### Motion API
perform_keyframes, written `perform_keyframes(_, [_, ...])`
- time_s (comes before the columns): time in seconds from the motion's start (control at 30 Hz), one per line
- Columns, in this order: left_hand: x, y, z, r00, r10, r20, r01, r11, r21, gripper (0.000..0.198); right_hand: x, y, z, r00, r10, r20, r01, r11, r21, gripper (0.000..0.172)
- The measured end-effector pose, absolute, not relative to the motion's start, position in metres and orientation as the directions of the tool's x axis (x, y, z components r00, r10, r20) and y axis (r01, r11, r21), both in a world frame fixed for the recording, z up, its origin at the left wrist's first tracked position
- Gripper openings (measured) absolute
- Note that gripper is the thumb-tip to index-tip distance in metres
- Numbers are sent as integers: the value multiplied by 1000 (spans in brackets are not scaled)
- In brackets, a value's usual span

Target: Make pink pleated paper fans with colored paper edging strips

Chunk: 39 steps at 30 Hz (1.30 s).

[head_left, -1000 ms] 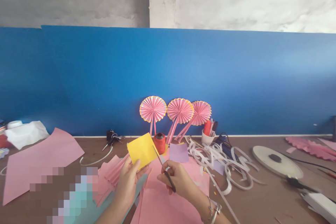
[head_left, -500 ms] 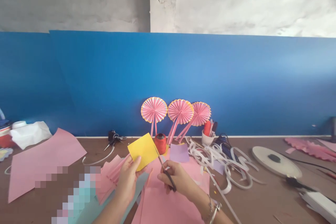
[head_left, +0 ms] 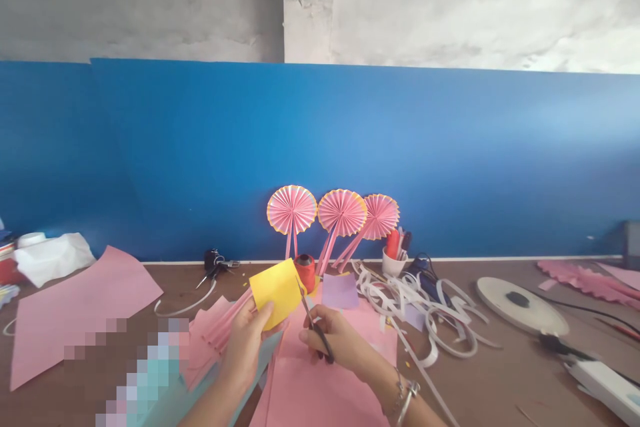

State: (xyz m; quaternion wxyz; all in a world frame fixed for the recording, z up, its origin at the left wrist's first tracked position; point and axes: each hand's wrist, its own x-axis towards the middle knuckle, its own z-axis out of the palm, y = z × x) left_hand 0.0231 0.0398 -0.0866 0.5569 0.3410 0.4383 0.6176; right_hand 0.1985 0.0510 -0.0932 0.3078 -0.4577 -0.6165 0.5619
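Note:
My left hand [head_left: 246, 340] pinches a square of yellow paper [head_left: 276, 293] by its lower left side, holding it up above the table. In my right hand [head_left: 336, 335] is a pair of scissors [head_left: 320, 332], fingers closed round the dark handles. The blades point up and meet the right edge of the yellow paper; whether they are parted is hard to make out. Beneath both hands lie pink paper sheets [head_left: 325, 390]. Folded pink paper [head_left: 210, 333] rests beside my left hand, and a purple paper square [head_left: 340, 291] lies beyond the right.
Three pink pleated paper fans [head_left: 342, 212] lean on the blue board [head_left: 225, 147]. A red thread spool [head_left: 305, 273] stands before them. White strips [head_left: 400, 297] tangle near a white cup [head_left: 394, 263] of tools. Rightward lie a white disc [head_left: 520, 307] and a power strip [head_left: 607, 383].
The yellow paper has tilted and shifted slightly right and down, closer to the scissors. Both hands keep their hold. The whole view has drifted a little.

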Motion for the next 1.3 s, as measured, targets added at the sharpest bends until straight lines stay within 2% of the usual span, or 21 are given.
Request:
perform_keyframes(0.4, [27, 37, -84, -131, 990, -54, -294, 13, 956, 41, 201, 49, -90, -340, 932, -127, 237, -46, -970, 25])
perform_keyframes(0.57, [26, 38, -87, -82, 993, -82, -356, 48, 933, 40, 201, 51, -92, -303, 940, -158, 224, -91, -970, 30])
perform_keyframes(0.7, [24, 39, -89, -42, 995, -85, -409, 61, 911, 37, 202, 51, -89, -326, 930, -171, 219, -101, -970, 28])
perform_keyframes(0.9, [24, 38, -91, -8, 999, -52, -388, 45, 921, 40, 201, 49, -86, -331, 930, -161, 235, -84, -968, 29])
perform_keyframes(1.03, [21, 42, -94, -78, 995, -53, -416, 16, 909, 41, 205, 50, -85, -340, 926, -165, 280, -68, -958, 26])
perform_keyframes(1.17, [15, 48, -97, -198, 978, -65, -475, -38, 879, 45, 213, 52, -86, -420, 877, -233, 345, -83, -935, 25])
perform_keyframes(1.3, [12, 51, -99, -219, 975, -45, -478, -67, 876, 50, 217, 52, -84, -478, 846, -237, 324, -81, -942, 23])
